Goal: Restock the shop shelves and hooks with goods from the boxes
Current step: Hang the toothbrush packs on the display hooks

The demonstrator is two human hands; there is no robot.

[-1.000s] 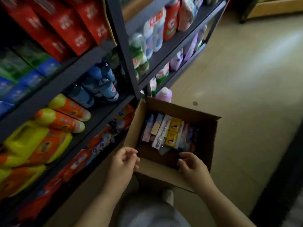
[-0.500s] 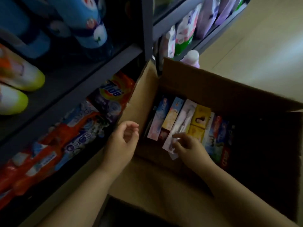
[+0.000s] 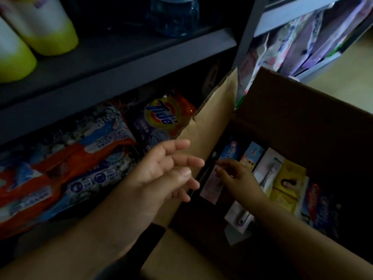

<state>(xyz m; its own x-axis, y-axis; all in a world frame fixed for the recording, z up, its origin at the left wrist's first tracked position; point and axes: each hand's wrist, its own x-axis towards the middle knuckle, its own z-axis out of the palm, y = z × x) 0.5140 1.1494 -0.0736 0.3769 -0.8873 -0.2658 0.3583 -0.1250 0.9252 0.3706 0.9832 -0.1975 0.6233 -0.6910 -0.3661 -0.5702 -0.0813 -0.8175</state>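
Am seeing right hand (image 3: pixel 235 176) reaching into box (image 3: pixel 298 110), fingers curling on pink pack (image 3: pixel 212 187) at left wall. Left hand (image 3: pixel 163 172) hovering open, empty. Judging pick step; next needing lift clear.

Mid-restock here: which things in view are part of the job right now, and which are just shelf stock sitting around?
In the job:
cardboard box
pink packet under the right hand
yellow boxes
left hand, open, holding nothing

Lying about:
Tide bag
yellow-based bottles
purple pouches
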